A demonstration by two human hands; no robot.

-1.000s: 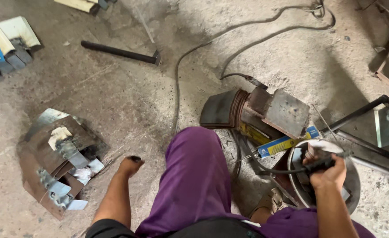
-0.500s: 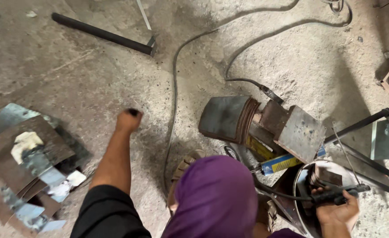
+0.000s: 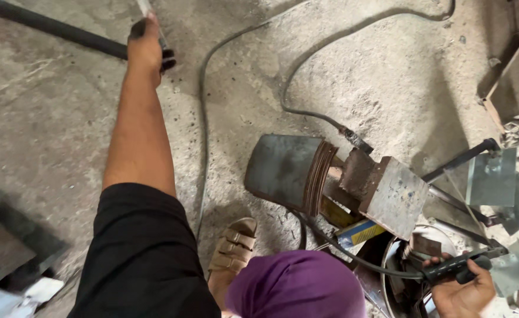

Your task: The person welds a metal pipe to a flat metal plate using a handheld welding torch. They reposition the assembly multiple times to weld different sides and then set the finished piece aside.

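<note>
Left hand (image 3: 146,44) stretched far forward along the concrete floor (image 3: 47,129), arm fully extended, resting on the near end of a long black metal bar (image 3: 53,28) that lies flat at the top left of the view and runs off the left edge. A thin pale rod (image 3: 146,8) crosses just beyond the hand. Seen from the back, the fingers (image 3: 137,26) curl down over the bar's end; whether they grip it fully, cannot tell. Right hand (image 3: 462,291) low at the bottom right, fingers wrapped around a dark handle (image 3: 462,266) of a tool, palm up, grasp tight. A black cable (image 3: 353,254) leads from that handle toward the rusty motor-like machine (image 3: 342,179), a grey drum with a copper-coloured ring and a square steel plate at its right end, sitting on the floor in the middle right. A round metal bowl (image 3: 392,265) sits just under the right hand. A second cable (image 3: 253,70) loops across the floor between the machine and the left arm. Sandalled foot (image 3: 233,250) planted near the machine's left side. Cut sheet-metal pieces (image 3: 12,282) lie at the bottom left, well apart from both hands.
</note>
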